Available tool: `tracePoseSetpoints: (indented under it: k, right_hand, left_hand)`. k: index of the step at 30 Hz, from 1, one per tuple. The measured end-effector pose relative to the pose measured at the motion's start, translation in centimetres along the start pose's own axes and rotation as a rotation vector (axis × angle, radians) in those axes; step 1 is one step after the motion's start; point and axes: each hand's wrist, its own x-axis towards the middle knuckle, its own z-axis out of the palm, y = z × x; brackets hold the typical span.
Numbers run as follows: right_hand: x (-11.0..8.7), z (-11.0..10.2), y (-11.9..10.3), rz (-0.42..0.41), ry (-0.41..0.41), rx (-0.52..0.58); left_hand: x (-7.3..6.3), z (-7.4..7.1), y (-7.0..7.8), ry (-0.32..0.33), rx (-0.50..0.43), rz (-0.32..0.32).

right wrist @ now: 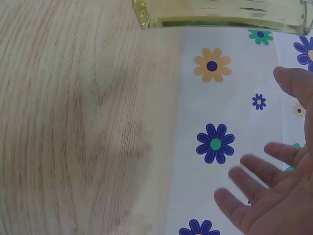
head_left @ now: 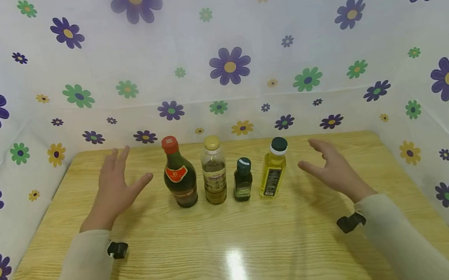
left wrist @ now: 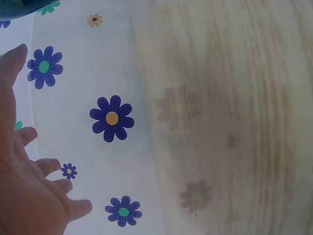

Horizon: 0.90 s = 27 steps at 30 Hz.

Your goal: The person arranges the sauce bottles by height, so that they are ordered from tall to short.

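Four bottles would exceed plain counting, so several stand in a row on the wooden table. Leftmost is a dark bottle with a red cap [head_left: 181,181]; beside it stands a clear bottle with a gold cap [head_left: 215,180]. A small dark green bottle [head_left: 243,181] comes after, then a yellow oil bottle with a dark green cap [head_left: 272,169], its base edge [right wrist: 225,22] showing in the right wrist view. My left hand [head_left: 115,189] hovers left of the row, fingers spread, holding nothing. On the other side my right hand [head_left: 335,169] is held near the oil bottle, fingers apart, touching nothing.
The light wooden table [head_left: 174,270] carries a bright reflection near its front. A white flower-patterned cloth [head_left: 191,42] rises behind it and along both sides. Each wrist wears a black strap, one at the left cuff [head_left: 117,249] and one at the right [head_left: 350,222].
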Motion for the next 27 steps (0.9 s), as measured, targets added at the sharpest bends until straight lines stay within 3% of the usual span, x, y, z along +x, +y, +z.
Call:
tracePoseSetpoints:
  k: [11, 16, 27]
  right_hand:
    - [-0.5, 1.1, -0.8, -0.145, -0.050, 0.258]
    - [-0.8, 1.6, -1.3, -0.174, -0.085, 0.309]
    - [-1.0, 3.6, -2.5, -0.199, -0.082, 0.383]
  left_hand:
    - [-1.0, 0.1, 0.6, 0.013, -0.258, 0.030]
    - [-1.7, 0.4, 1.7, -0.024, -0.361, 0.020]
    - [-1.9, 2.4, 4.1, -0.107, -0.436, 0.061]
